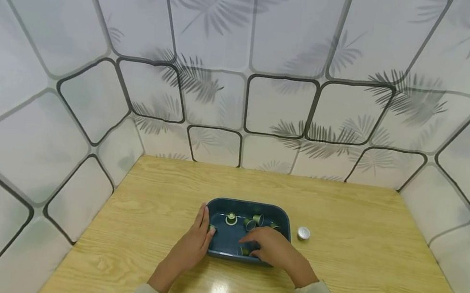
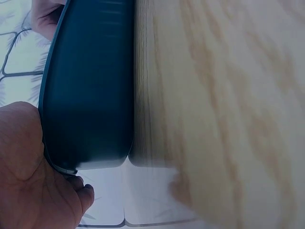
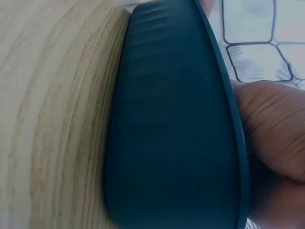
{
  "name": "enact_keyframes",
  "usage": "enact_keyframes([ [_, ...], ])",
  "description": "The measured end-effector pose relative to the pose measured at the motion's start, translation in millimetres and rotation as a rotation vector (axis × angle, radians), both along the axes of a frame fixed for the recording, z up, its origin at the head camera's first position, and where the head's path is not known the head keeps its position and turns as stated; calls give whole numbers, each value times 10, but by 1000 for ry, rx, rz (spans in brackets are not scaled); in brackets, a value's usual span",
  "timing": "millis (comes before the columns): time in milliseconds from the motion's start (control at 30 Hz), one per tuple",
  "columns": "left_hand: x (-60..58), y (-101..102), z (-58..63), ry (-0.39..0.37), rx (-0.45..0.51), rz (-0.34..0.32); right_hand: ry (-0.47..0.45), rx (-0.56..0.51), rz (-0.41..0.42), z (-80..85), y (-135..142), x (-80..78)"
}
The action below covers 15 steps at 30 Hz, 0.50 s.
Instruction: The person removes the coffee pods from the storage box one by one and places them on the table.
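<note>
A dark blue rectangular bin (image 1: 222,254) stands on the wooden table. My left hand (image 1: 195,241) holds its left wall, with the thumb over the rim and the fingers along the outside. The left wrist view shows the bin's outer wall (image 2: 90,95) beside the palm. My right hand (image 1: 273,247) reaches over the near right rim into the bin, thumb and forefinger apart. Close to its fingertips lies a green coffee capsule (image 1: 244,251), partly hidden. Other green capsules (image 1: 250,224) lie in the bin's back right, and one capsule (image 1: 231,219) sits further left. The right wrist view shows mostly bin wall (image 3: 176,119).
A silver-topped capsule (image 1: 303,233) sits on the table (image 1: 352,227) just right of the bin. White patterned cloth walls (image 1: 278,108) enclose the table at the back and both sides.
</note>
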<state>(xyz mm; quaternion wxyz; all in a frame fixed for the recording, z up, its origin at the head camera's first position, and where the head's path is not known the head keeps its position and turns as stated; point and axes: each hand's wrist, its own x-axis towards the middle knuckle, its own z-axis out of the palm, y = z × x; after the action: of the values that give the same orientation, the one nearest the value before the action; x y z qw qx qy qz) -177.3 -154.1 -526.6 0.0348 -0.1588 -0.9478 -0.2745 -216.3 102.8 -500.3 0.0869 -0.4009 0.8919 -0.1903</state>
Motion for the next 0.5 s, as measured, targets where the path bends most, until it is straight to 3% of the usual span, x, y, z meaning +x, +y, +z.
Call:
enact_keyframes([
  [233, 4, -1, -5, 2, -8, 2, -1, -4, 38, -62, -107, -69],
  [500, -8, 4, -15, 5, -7, 0, -18, -12, -3, -65, -150, -79],
])
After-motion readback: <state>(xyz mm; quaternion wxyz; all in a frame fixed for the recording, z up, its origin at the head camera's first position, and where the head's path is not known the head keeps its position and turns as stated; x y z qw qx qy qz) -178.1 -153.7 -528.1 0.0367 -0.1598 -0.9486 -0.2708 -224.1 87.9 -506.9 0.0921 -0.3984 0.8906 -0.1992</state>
